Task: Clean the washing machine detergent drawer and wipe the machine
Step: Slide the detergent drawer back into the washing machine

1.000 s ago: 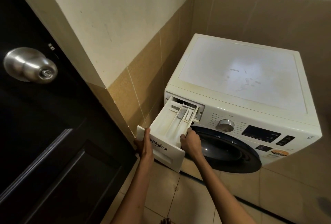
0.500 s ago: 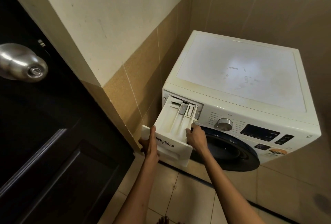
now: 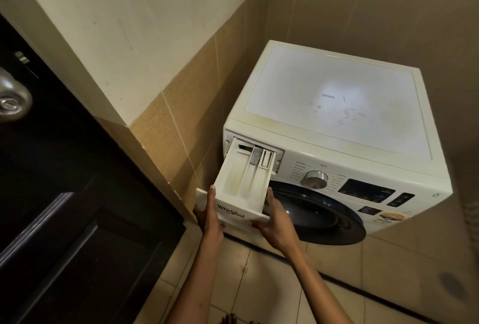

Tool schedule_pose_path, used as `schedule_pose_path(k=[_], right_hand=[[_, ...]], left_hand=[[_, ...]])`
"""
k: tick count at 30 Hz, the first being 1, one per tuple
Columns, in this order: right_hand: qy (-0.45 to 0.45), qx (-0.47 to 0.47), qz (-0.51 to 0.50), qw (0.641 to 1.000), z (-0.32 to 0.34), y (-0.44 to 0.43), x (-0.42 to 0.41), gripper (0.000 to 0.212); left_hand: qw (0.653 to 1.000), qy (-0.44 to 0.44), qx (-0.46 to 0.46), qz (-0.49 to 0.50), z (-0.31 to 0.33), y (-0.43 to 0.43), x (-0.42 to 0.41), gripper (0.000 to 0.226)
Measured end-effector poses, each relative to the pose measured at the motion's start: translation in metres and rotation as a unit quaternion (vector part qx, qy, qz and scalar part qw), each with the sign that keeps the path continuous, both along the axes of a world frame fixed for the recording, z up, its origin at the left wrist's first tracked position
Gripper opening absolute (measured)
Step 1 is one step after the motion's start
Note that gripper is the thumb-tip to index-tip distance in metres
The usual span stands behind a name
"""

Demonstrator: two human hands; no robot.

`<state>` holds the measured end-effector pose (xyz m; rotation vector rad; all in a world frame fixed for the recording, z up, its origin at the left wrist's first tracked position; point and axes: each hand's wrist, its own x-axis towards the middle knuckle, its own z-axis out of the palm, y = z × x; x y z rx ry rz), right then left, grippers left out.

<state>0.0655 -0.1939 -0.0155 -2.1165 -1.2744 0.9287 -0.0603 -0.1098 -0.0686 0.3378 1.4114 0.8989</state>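
Note:
A white front-loading washing machine [image 3: 334, 105] stands in the corner, its flat top dusty and smudged. Its white detergent drawer [image 3: 241, 181] is pulled far out from the slot at the upper left of the front panel; several yellow-stained compartments show inside. My left hand [image 3: 208, 217] grips the drawer's left front corner, thumb on the top edge. My right hand [image 3: 274, 220] holds the right front corner, fingers under the face and thumb up along the side.
A dark wooden door [image 3: 64, 207] with a metal knob [image 3: 13, 100] fills the left. A tan-tiled wall corner [image 3: 155, 142] juts out just left of the drawer. The machine's dark round door [image 3: 318, 212], dial [image 3: 315, 179] and display lie right of it. Beige floor tiles below.
The drawer has slid a little back toward the machine and tilted up. My right hand has moved from the drawer's right side down to its front corner. The view has shifted left.

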Motion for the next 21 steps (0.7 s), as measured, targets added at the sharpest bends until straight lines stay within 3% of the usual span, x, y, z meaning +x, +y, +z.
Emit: schedule_pose_path(k=[5,9,15,21], right_hand=[[-0.141,0.069,-0.111,0.981,-0.008,0.014,-0.012,0.097],[-0.227,0.031,-0.115,0.967,-0.008,0.031,0.003,0.108],[-0.273,0.054,-0.141,0.950,-0.014,0.033,-0.002,0.124],[-0.299,0.092,-0.113,0.943,-0.024,0.033,-0.003,0.125]], left_hand=[[0.998,-0.023,0.022,-0.058,0.021,0.021,0.006,0.096],[0.994,-0.101,-0.001,-0.052,0.035,0.035,0.014,0.058],[0.990,-0.137,-0.035,-0.006,0.031,0.034,0.024,0.055],[0.984,-0.149,-0.099,0.009,0.031,0.025,0.035,0.041]])
